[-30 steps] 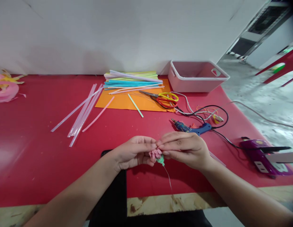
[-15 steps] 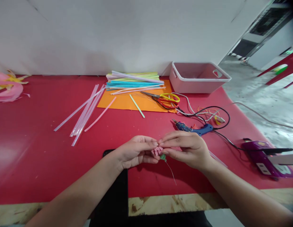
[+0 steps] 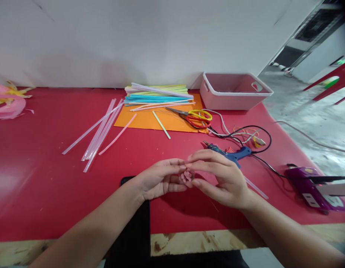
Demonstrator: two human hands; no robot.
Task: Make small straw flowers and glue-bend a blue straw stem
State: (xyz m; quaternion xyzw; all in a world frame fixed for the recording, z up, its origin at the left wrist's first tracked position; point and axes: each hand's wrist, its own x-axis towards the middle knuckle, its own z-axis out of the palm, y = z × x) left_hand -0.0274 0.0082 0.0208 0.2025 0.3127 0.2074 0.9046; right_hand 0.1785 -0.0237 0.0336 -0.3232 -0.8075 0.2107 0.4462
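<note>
Between my two hands is a small pink flower folded from strips, its petals facing up toward me. My left hand pinches it from the left, thumb on top and fingers curled below. From the right, my right hand closes round it, with the thumb and fingertips at its edge. The green base is hidden now, and only a faint bit of thin wire shows below. Just beyond my right hand lies a blue glue gun.
Pink strips lie left of an orange sheet bearing coloured strips and scissors. A pink bin stands behind. Cables run right to a purple power strip. A black phone-like slab lies under my left wrist.
The flower has turned so its petals face me and its green base is out of sight. My right hand's fingers have lifted and spread slightly.
</note>
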